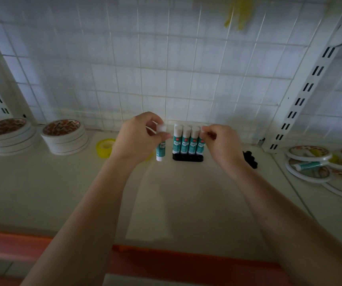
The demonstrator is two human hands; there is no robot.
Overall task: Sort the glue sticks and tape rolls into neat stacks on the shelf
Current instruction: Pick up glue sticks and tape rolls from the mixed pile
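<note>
Two hands work at the back of the shelf (pixel 186 193), close to the white wire grid (pixel 166 69). The left hand (pixel 139 139) pinches a glue stick (pixel 161 149) near its white cap, fingers curled round it; the stick hangs upright, long axis vertical, cap up, its base just above the shelf and just left of the black holder (pixel 187 158). Four more glue sticks (pixel 186 141) stand upright in that holder in a row, caps up, with at least one more cap showing behind them. The right hand (pixel 221 141) pinches the cap of the rightmost stick in the row. Each stick has a white cap and a teal label with a small red mark and white characters too blurred to read. A yellow tape roll (pixel 104 146) lies on the shelf to the left, partly behind the left wrist. Further left stand two stacks of flat white tape rolls (pixel 64 139) with patterned tops. On the right, more such rolls (pixel 310 162) lie scattered, overlapping, with another glue stick (pixel 306 166) lying on its side across them
</note>
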